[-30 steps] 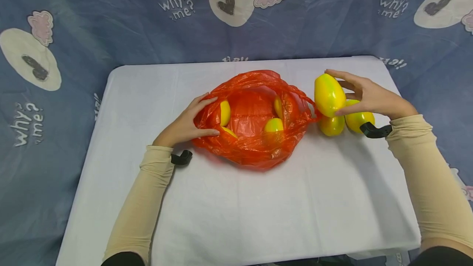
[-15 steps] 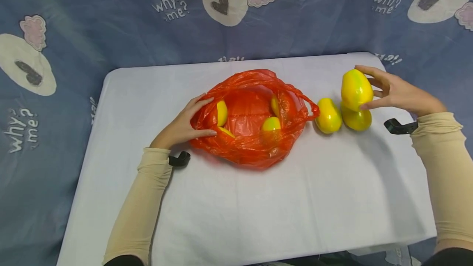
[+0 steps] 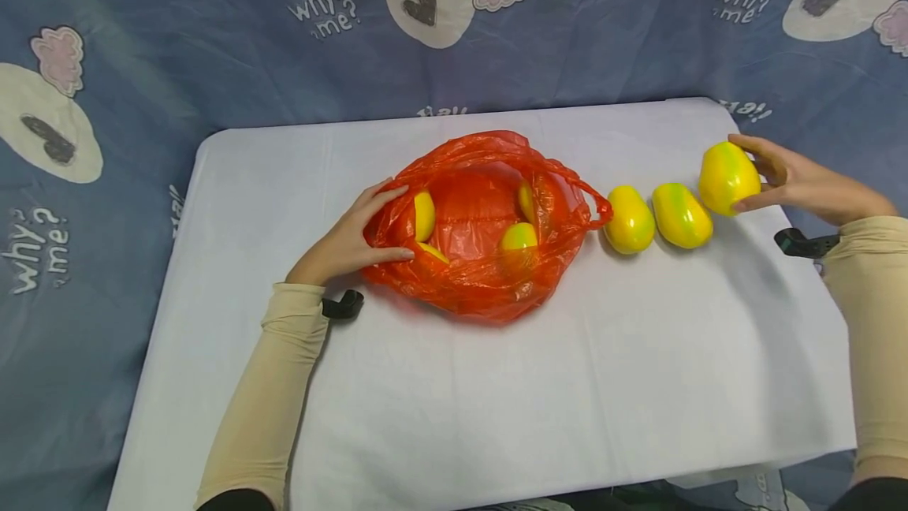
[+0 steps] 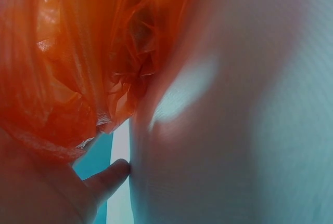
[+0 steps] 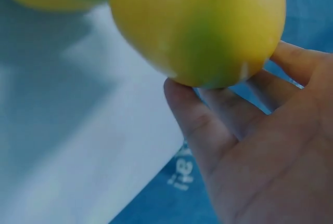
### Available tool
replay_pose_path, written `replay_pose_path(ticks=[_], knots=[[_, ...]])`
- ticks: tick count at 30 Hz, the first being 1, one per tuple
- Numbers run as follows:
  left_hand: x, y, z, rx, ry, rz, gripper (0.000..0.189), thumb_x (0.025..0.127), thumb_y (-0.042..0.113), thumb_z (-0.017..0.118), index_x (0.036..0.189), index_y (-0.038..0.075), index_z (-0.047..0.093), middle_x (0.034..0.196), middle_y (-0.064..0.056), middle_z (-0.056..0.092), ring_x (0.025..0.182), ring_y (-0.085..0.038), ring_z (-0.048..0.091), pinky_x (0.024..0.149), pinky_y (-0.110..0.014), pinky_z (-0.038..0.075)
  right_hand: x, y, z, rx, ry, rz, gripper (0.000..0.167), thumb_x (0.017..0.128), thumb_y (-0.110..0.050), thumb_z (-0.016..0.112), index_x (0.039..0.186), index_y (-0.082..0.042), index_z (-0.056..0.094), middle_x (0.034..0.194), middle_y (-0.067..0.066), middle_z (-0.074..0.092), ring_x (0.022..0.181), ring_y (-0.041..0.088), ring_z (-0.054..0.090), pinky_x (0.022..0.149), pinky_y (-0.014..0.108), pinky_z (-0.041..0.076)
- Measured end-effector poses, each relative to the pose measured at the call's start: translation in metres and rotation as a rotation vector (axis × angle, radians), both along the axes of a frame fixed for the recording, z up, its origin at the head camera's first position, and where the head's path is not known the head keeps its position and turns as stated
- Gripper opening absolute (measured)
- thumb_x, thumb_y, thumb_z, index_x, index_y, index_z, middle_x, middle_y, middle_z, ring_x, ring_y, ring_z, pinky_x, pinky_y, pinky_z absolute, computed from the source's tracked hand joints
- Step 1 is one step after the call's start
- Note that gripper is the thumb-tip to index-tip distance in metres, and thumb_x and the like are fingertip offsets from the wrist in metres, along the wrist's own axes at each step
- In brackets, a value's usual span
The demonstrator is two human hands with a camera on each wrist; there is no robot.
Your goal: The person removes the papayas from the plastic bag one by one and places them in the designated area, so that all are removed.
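Observation:
Toward the table's far right corner, my right hand [image 3: 812, 180] holds a glossy yellow mango-like fruit [image 3: 727, 177] between thumb and fingers. The right wrist view shows a green patch on this fruit [image 5: 200, 31] and the fingertips against its underside. Two similar fruits, one nearer the bag [image 3: 629, 219] and another beside it [image 3: 682, 216], lie on the table. At the middle, a red plastic bag [image 3: 482, 290] stands with its mouth spread, several yellow fruits [image 3: 520, 236] partly visible inside. My left hand [image 3: 347, 235] holds the bag's left rim, thumb and forefinger spread over it; other fingers are hidden.
A white cloth covers the table [image 3: 482, 408]. Behind it hangs a blue patterned curtain [image 3: 213, 38]. The bag's handle loop [image 3: 599, 210] reaches right, close to the nearest loose fruit. Black wrist mounts [image 3: 344, 305] sit at both cuffs.
My right hand has carried its fruit rightward, off from above the two loose fruits, which now show fully. My left hand stays at the bag; the head view has shifted slightly.

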State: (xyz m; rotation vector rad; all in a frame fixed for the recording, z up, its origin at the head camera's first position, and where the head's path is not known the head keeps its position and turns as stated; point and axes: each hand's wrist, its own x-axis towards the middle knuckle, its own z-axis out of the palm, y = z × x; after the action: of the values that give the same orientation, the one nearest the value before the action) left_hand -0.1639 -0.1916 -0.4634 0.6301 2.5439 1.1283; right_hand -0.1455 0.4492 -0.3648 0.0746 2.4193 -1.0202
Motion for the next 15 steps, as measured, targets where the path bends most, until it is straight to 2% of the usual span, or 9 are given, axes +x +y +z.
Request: replay_pose_path(ticks=[4,8,11,15], knots=[[0.000,0.000,-0.001,-0.002,-0.001,0.000,0.098,0.077,0.052,0.087,0.158,0.047,0.033,0.173,0.007,0.016,0.158,-0.030,0.022,0.118,-0.070,0.034,0.000,0.012,-0.005,0.035,-0.045,-0.002,0.116,0.092,-0.018,0.076,0.165,-0.033,-0.013,0.175,0.015,-0.008,0.153,0.051,0.008,0.115,0.083,0.011],[-0.001,0.000,-0.001,-0.002,-0.003,-0.001,0.098,0.077,0.053,0.087,0.158,0.048,0.032,0.173,0.007,0.015,0.158,-0.030,0.022,0.118,-0.071,0.034,0.000,0.021,-0.011,0.055,-0.076,0.017,0.115,0.093,-0.017,0.074,0.166,-0.022,-0.015,0.171,0.026,-0.007,0.147,0.055,0.011,0.112,0.085,0.015],[-0.001,0.000,-0.002,0.002,0.002,0.001,0.098,0.077,0.052,0.088,0.158,0.048,0.032,0.173,0.007,0.015,0.159,-0.030,0.022,0.118,-0.071,0.033,-0.001,0.026,-0.015,0.062,-0.102,0.040,0.111,0.093,-0.018,0.071,0.166,-0.013,-0.012,0.169,0.030,-0.011,0.150,0.060,0.003,0.110,0.088,0.011],[-0.001,0.000,-0.002,0.004,0.009,0.000,0.098,0.078,0.052,0.088,0.158,0.048,0.032,0.173,0.007,0.015,0.159,-0.030,0.022,0.118,-0.071,0.032,0.000,0.029,-0.021,0.084,-0.128,0.068,0.107,0.092,-0.018,0.070,0.165,-0.008,-0.007,0.169,0.031,-0.015,0.151,0.063,-0.007,0.109,0.089,0.005]])
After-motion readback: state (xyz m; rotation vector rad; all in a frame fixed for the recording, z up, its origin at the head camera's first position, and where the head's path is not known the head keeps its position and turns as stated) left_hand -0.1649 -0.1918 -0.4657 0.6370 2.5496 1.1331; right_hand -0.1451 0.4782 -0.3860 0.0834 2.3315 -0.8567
